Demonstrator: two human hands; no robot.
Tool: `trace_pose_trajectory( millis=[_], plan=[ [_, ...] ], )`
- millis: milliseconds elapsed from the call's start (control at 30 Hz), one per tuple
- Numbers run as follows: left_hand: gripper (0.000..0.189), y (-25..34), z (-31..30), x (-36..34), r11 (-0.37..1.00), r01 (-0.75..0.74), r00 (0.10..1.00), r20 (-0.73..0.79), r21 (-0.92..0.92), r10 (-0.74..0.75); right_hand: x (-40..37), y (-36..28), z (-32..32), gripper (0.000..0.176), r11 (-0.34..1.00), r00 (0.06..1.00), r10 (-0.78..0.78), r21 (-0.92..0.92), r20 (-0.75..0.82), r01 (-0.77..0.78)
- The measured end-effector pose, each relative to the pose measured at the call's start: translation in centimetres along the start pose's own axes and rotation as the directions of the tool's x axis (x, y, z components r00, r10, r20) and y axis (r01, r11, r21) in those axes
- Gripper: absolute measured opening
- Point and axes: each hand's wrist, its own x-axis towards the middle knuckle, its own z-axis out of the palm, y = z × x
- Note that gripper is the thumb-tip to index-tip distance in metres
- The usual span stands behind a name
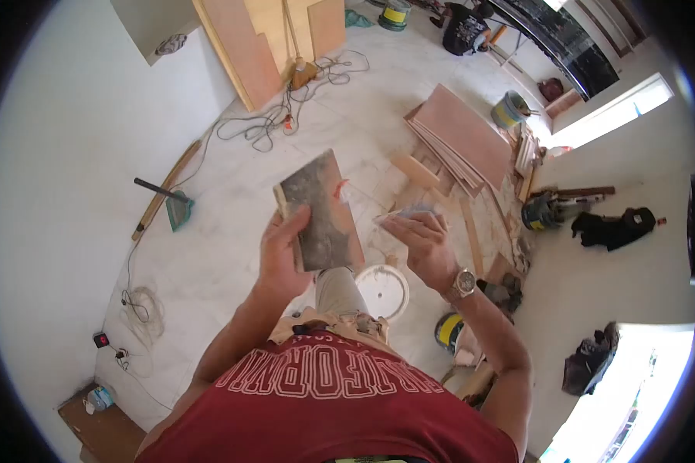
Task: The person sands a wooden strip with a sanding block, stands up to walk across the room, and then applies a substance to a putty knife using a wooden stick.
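My left hand (279, 258) grips a rectangular board (320, 220) by its left edge, the thumb lying over the face. Dark grey smears cover most of that face, while bare reddish-brown wood shows along its right side. To the right of the board, apart from it, my right hand (426, 245) is closed around a thin, pale, bluish flat piece (415, 209). The fingers hide much of this piece, so its kind cannot be made out. Below both hands, a round white lid (382, 292) is visible near my leg.
Plywood sheets (463, 139) lie stacked ahead on the right, with wood offcuts around them. Tangled cables (262, 127) cross the floor near a broom (301, 73). A dustpan (179, 211) sits left, a bucket (448, 330) right. Another person (465, 29) crouches at the far end.
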Motion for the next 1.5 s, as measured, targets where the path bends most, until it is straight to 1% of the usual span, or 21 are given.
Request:
trace_pose_trajectory(
  millis=[33, 100, 133, 200, 267, 367, 467, 533, 567, 667, 700, 800, 867, 967, 1000, 1067, 1133, 1233, 1267, 1367, 1500],
  plan=[
    [0.035, 1.1, 0.7, 2.4, 1.000, -0.005, 1.000, -0.010, 0.024, 0.006, 2.0, 1.3, -0.2, 0.057, 0.984, 0.986, 0.113, 0.148, -0.120, -0.095],
    [0.036, 2.4, 2.2, 6.7, 0.997, -0.026, 0.999, -0.031, 0.077, 0.028, 5.9, 3.2, -1.0, 0.050, 0.862, 0.886, 0.363, 0.466, -0.289, -0.202],
    [0.037, 2.5, 2.7, 8.7, 0.998, -0.021, 1.000, -0.014, 0.066, 0.022, 8.6, 3.6, -2.0, 0.042, 0.873, 0.867, 0.363, 0.449, -0.342, -0.189],
    [0.039, 3.3, 4.5, 13.4, 0.998, -0.011, 0.999, 0.046, 0.064, 0.008, 13.6, 5.9, -2.5, 0.044, 0.869, 0.859, 0.333, 0.480, -0.388, -0.121],
    [0.040, 3.9, 7.5, 16.9, 0.991, 0.002, 0.999, 0.033, 0.132, -0.007, 17.2, 9.2, -2.3, 0.049, 0.833, 0.840, 0.327, 0.551, -0.433, -0.040],
    [0.039, 5.8, 11.9, 22.4, 0.973, 0.014, 0.998, 0.059, 0.229, -0.029, 21.3, 14.2, -4.4, 0.054, 0.959, 0.861, 0.102, 0.279, -0.498, 0.048],
    [0.035, 7.6, 13.5, 28.0, 0.944, 0.032, 0.995, 0.076, 0.328, -0.060, 24.4, 18.8, -8.0, 0.056, 0.986, 0.932, -0.148, 0.017, -0.330, 0.163],
    [0.034, 7.7, 14.1, 32.1, 0.934, 0.047, 0.993, 0.084, 0.354, -0.082, 26.1, 21.0, -10.2, 0.054, 0.981, 0.965, -0.180, -0.100, -0.191, 0.163],
    [0.035, 7.6, 14.2, 34.1, 0.937, 0.054, 0.992, 0.088, 0.344, -0.089, 27.0, 22.1, -11.2, 0.054, 0.974, 0.976, -0.184, -0.156, -0.115, 0.165],
    [0.035, 7.4, 14.3, 41.2, 0.941, 0.100, 0.991, 0.047, 0.323, -0.121, 30.7, 26.1, -13.6, 0.054, 0.984, 0.994, -0.101, -0.147, 0.032, 0.104],
    [0.035, 7.6, 14.5, 44.0, 0.941, 0.115, 0.991, 0.032, 0.319, -0.132, 31.9, 28.1, -13.7, 0.054, 0.985, 0.995, -0.100, -0.137, 0.012, 0.100],
    [0.034, 9.6, 15.0, 52.3, 0.955, 0.136, 0.978, 0.116, 0.265, -0.172, 36.0, 33.2, -13.1, 0.054, 0.988, 0.995, -0.071, -0.142, -0.063, 0.062],
    [0.034, 10.7, 16.8, 56.9, 0.945, 0.225, 0.955, 0.137, 0.237, -0.262, 39.9, 35.6, -12.4, 0.054, 0.980, 0.988, -0.004, -0.195, -0.157, -0.027],
    [0.035, 12.8, 19.3, 64.9, 0.898, 0.390, 0.891, 0.162, 0.204, -0.424, 44.8, 38.7, -10.6, 0.056, 0.937, 0.979, 0.082, -0.319, -0.188, -0.140],
    [0.035, 13.5, 19.6, 67.4, 0.875, 0.446, 0.865, 0.159, 0.191, -0.476, 45.3, 40.3, -9.9, 0.056, 0.939, 0.974, 0.094, -0.306, -0.205, -0.155],
    [0.035, 14.1, 19.8, 72.4, 0.937, 0.232, 0.957, 0.110, 0.263, -0.268, 45.8, 43.5, -9.6, 0.056, 0.936, 0.987, 0.122, -0.318, -0.100, -0.148],
    [0.033, 17.2, 24.6, 75.6, 0.958, 0.266, 0.923, 0.259, 0.107, -0.285, 45.9, 46.6, -8.7, 0.053, 0.954, 0.978, 0.207, -0.219, -0.021, -0.207],
    [0.030, 15.1, 25.2, 84.1, 0.926, 0.263, 0.925, 0.204, 0.270, -0.322, 49.4, 53.2, -12.2, 0.052, 0.926, 0.883, 0.334, -0.058, -0.328, -0.372],
    [0.027, 13.9, 26.0, 86.2, 0.905, 0.280, 0.909, 0.214, 0.320, -0.357, 49.7, 54.9, -13.2, 0.053, 0.870, 0.818, 0.384, -0.129, -0.428, -0.476],
    [0.027, 8.7, 27.3, 92.7, 0.871, 0.148, 0.925, 0.247, 0.468, -0.290, 52.1, 60.8, -15.1, 0.052, 0.880, 0.794, 0.396, -0.057, -0.462, -0.472],
    [0.026, 4.5, 31.6, 99.8, 0.796, -0.108, 0.864, 0.452, 0.595, -0.220, 54.2, 69.2, -15.4, 0.055, 0.891, 0.883, 0.326, -0.203, -0.339, -0.407]
  ],
)
